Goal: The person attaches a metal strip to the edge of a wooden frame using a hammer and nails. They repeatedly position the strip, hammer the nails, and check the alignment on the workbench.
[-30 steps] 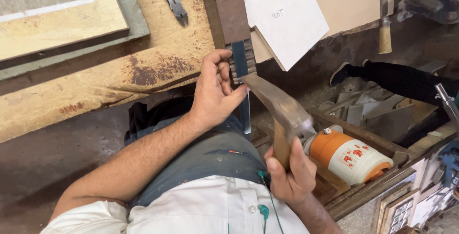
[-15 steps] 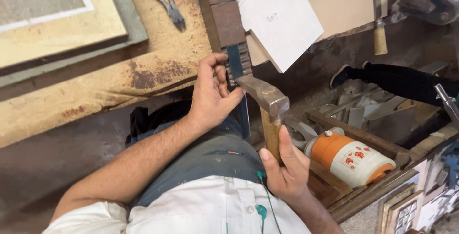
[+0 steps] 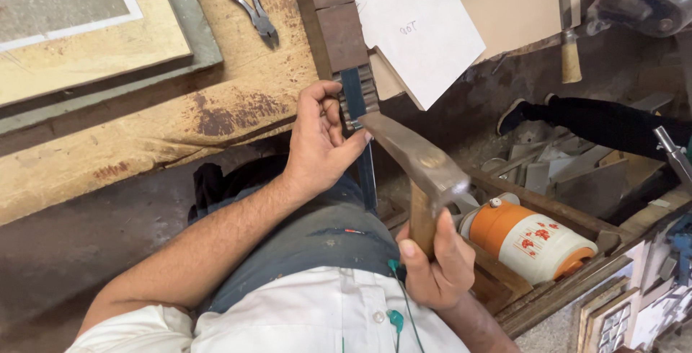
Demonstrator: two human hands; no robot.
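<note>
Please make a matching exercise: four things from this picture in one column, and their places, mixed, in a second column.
Things:
1. hammer
2. pliers
3. white paper sheet
4. orange and white jug

Places:
A. in the wooden tray at lower right
B. on the workbench, top middle
C. in the right hand
D. on the brown board, top

Pairs: 1-C, 2-B, 3-D, 4-A

Left hand forward, forearm bare and extended, fingers curled, thumb pinching. Right hand low near torso, fist closed, knuckles outward.
</note>
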